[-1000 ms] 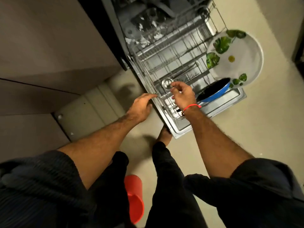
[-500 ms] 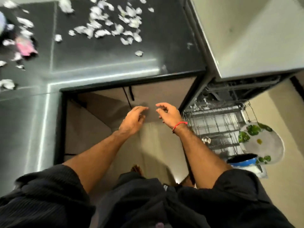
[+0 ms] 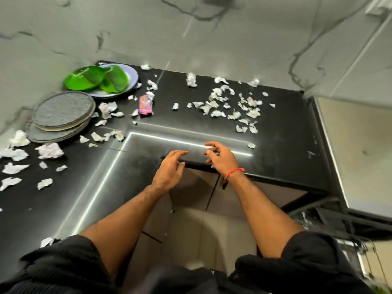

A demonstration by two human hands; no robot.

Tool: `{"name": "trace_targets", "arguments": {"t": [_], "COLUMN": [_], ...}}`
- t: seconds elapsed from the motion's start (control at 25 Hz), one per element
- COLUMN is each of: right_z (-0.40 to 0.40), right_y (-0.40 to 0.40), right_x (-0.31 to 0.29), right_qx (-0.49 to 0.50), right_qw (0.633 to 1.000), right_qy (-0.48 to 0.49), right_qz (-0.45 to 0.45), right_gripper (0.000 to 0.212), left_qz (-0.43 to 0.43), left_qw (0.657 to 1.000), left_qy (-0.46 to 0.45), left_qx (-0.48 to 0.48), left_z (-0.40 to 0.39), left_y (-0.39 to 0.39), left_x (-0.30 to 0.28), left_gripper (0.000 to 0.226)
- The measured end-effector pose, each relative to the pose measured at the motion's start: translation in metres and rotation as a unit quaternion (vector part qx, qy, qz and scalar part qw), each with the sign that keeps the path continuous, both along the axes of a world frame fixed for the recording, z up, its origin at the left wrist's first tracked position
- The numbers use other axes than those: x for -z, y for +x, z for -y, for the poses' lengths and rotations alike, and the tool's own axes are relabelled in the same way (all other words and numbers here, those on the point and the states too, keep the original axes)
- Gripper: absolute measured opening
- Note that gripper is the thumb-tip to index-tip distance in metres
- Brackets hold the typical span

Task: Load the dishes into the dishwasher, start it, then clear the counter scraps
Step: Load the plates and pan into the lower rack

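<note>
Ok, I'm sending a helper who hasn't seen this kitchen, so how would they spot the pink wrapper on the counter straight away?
Start at the black counter under the marbled wall and look to its back left, where a plate holding green leaf-shaped dishes sits. Just right of that plate lies the pink wrapper. It is the only pink thing among the white paper scraps.

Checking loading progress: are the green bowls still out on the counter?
Out. The green bowls sit in a plate on the counter, beside grey plates.

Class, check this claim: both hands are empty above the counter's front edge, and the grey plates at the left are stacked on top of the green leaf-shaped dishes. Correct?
Not quite. The head view shows the grey plates stacked beside the green leaf-shaped dishes, not on them. The rest holds: left hand and right hand are empty.
</note>
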State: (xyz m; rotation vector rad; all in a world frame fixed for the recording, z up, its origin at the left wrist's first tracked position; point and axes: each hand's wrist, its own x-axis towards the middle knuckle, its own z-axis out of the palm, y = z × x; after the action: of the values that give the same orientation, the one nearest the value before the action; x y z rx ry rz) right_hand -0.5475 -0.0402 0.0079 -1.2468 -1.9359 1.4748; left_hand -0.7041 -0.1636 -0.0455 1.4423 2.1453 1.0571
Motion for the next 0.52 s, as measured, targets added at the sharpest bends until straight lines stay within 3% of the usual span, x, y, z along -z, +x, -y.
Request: {"name": "trace_targets", "arguments": {"t": [0.24,0.52], "right_z": [-0.049,-0.083], "right_y": [-0.088,-0.19], "right_x": [-0.005,-0.019], "right_qx": [-0.089,-0.201], "right_qw": [0.996,0.976], "right_qy": [-0.013,-0.062], "right_qz": [-0.029,-0.057], "right_gripper": [0.027,0.028], "left_qz": [-0.011,-0.012], "left_qw": [0.993,0.953], "left_qy": [-0.005,0.018], "left_qx": [-0.121,-0.301], "left_z": [-0.013,-0.008], "left_y": [-0.059,-0.122], "left_x": [-0.011,-0.043], "left_gripper": [0.042,0.038]}}
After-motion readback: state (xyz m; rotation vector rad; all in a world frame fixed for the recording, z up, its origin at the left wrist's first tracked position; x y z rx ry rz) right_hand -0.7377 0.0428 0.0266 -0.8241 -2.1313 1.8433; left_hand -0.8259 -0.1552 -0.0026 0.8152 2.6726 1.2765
